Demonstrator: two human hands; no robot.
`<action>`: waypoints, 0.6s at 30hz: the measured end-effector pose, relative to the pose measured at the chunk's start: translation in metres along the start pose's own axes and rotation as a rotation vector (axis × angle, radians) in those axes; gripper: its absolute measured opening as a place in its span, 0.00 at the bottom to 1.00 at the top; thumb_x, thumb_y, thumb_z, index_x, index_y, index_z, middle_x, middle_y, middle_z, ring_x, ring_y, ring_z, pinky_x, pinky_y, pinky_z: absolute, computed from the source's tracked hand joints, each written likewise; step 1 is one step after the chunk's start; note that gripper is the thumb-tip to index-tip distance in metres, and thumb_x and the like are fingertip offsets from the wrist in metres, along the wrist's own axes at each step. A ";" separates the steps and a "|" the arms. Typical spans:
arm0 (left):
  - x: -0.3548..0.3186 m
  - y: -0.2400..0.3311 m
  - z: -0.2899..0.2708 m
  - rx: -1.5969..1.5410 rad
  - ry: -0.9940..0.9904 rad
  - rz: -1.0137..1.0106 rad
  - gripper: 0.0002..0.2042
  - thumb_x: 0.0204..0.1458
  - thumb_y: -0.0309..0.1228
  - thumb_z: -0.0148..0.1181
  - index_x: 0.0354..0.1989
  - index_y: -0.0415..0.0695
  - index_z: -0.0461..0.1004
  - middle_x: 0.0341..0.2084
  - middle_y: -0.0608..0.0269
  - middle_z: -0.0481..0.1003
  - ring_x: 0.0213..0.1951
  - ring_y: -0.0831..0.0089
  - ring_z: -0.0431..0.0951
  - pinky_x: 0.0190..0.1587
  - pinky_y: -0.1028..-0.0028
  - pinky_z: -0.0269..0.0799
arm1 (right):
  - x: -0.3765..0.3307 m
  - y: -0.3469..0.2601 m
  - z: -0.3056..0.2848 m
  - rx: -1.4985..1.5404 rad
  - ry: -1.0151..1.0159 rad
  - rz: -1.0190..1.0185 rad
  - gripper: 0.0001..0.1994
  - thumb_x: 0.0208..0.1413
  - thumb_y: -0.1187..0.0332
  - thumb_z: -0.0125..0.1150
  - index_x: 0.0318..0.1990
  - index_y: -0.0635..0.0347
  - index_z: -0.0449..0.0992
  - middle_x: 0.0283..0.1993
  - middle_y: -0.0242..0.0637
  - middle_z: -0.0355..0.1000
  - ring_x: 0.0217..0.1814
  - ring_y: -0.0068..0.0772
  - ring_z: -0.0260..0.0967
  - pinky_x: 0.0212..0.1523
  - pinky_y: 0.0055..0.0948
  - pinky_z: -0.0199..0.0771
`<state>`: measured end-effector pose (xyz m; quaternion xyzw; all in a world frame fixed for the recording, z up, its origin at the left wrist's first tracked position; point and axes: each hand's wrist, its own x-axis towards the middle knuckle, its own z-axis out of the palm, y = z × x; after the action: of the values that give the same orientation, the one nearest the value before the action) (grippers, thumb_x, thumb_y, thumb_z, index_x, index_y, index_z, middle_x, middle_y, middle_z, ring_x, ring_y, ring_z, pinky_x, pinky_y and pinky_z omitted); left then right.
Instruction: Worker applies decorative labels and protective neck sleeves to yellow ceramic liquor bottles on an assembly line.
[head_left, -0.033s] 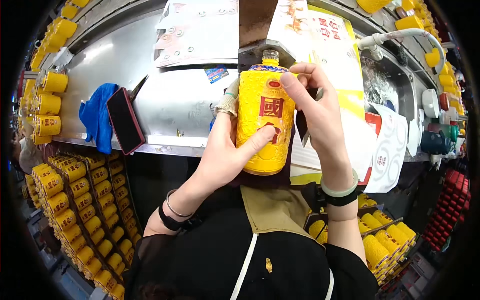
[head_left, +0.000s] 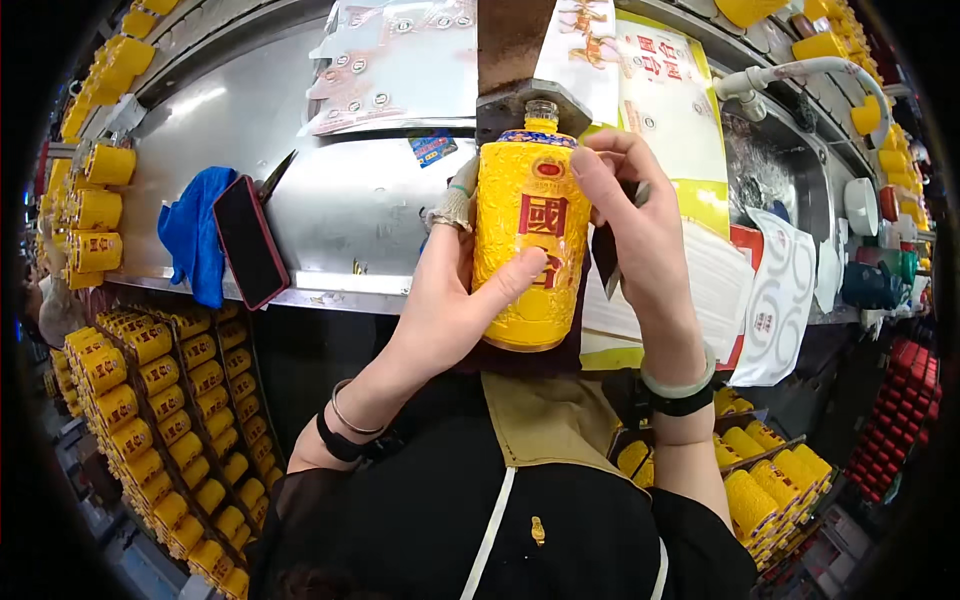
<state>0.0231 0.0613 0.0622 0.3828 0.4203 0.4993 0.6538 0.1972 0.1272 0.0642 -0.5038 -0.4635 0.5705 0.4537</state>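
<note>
A yellow embossed bottle with red characters, a blue patterned band at its shoulder and an uncapped clear glass neck stands before me, leaning slightly away. My left hand is wrapped round its left side, thumb across the front; a whitish knitted covering shows on its fingers, partly hidden behind the bottle. At the upper right shoulder, my right hand has thumb and forefinger bent close to the band. A dark, flat, pointed tool juts from under the right palm; its grip is hidden.
On the metal bench lie a blue cloth, a phone, a dark pointed tool and printed sheets. Right are more papers, a sink and a tap. Stacked yellow bottles fill the lower left.
My right thumb has shifted slightly right along the bottle's shoulder. The bottle and my left hand have barely moved.
</note>
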 end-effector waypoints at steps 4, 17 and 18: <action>0.006 -0.003 -0.010 -0.104 0.075 0.035 0.34 0.65 0.27 0.61 0.74 0.32 0.48 0.68 0.47 0.62 0.68 0.65 0.66 0.69 0.63 0.64 | -0.019 0.001 0.004 0.080 0.029 0.067 0.16 0.64 0.65 0.69 0.52 0.62 0.71 0.36 0.23 0.63 0.41 0.15 0.58 0.45 0.16 0.61; 0.016 0.000 -0.001 -0.109 0.114 -0.013 0.33 0.63 0.28 0.64 0.72 0.34 0.54 0.63 0.51 0.68 0.63 0.67 0.72 0.65 0.66 0.69 | -0.033 0.014 0.009 0.071 0.020 -0.014 0.22 0.59 0.69 0.73 0.53 0.59 0.65 0.39 0.24 0.59 0.41 0.15 0.56 0.42 0.16 0.61; 0.016 0.000 -0.002 -0.108 0.109 -0.021 0.33 0.63 0.28 0.64 0.72 0.34 0.54 0.63 0.51 0.68 0.63 0.67 0.72 0.65 0.66 0.69 | -0.033 0.014 0.010 0.085 0.021 -0.010 0.22 0.59 0.68 0.73 0.53 0.59 0.65 0.39 0.24 0.59 0.41 0.15 0.56 0.42 0.16 0.61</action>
<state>0.0238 0.0772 0.0585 0.3150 0.4316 0.5344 0.6549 0.1896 0.0919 0.0558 -0.4876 -0.4364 0.5822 0.4825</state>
